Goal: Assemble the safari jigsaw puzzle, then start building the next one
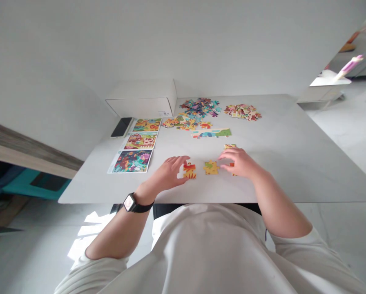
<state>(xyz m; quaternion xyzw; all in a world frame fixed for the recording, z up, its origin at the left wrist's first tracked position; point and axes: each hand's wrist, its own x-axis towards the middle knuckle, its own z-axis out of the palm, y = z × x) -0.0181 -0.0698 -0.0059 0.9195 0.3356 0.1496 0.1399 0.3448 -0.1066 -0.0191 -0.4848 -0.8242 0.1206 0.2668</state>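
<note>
My left hand (170, 173), with a watch (129, 202) on its wrist, is at the left side of a red and yellow puzzle piece (189, 171). Its thumb and fingers are apart around that piece, which lies on the table. A yellow puzzle piece with a green shape (211, 167) lies between my two hands. My right hand (240, 162) is open just right of it, fingers curved and spread. Beyond its fingers shows another puzzle piece (230, 145), and a partly hidden orange piece (232, 165) lies under the hand.
A joined puzzle strip (212, 133) lies farther back. Behind it are a yellowish pile (183, 121), a dark blue pile (200, 107) and a pinkish pile (243, 112) of pieces. Three picture cards (132, 161), a phone (122, 127) and a white box (140, 107) occupy the left.
</note>
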